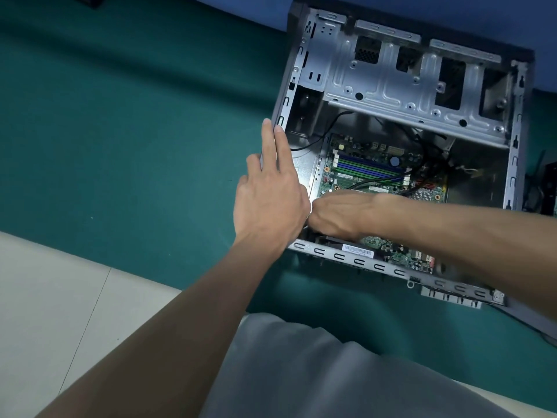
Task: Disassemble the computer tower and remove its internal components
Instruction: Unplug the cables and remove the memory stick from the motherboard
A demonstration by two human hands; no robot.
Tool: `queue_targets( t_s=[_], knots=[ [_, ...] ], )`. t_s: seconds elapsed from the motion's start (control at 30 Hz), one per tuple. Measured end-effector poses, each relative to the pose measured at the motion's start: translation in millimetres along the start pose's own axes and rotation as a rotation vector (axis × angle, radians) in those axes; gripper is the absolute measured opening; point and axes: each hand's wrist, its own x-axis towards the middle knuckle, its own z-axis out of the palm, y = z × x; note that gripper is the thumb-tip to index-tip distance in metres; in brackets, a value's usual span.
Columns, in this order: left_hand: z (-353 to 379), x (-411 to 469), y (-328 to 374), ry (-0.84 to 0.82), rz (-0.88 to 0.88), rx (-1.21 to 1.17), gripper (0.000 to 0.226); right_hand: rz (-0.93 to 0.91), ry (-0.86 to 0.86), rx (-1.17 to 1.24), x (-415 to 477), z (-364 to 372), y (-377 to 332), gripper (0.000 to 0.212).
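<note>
teal mat (135, 131) over pale tiled floor (45, 312), blue wall (241, 10).

tower (337, 255) on mat (135, 131); motherboard (370, 168) in tower; drive cage (391, 86) behind motherboard; right hand (337, 212) over motherboard

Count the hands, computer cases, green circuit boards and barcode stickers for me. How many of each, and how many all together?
Hands: 2, the left hand and the right hand
Computer case: 1
Green circuit board: 1
Barcode sticker: 1
Total: 5
</note>
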Motion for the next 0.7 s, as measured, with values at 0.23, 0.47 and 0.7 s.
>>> queue_targets(
  t_s=[0.23, 0.47, 0.7],
  knots=[
    [1, 0, -1, 0.005, -0.006, -0.003, 0.079, -0.021, 0.048, -0.027, 11, -1, 1, 0.044],
    [1, 1, 0, 0.005, -0.011, -0.014, 0.078, -0.013, 0.027, 0.043, 11, -7, 5, 0.033],
    [0, 1, 0, -0.005, -0.013, -0.008, 0.079, -0.02, 0.094, -0.122, 12, 10, 8, 0.033]
  ],
)
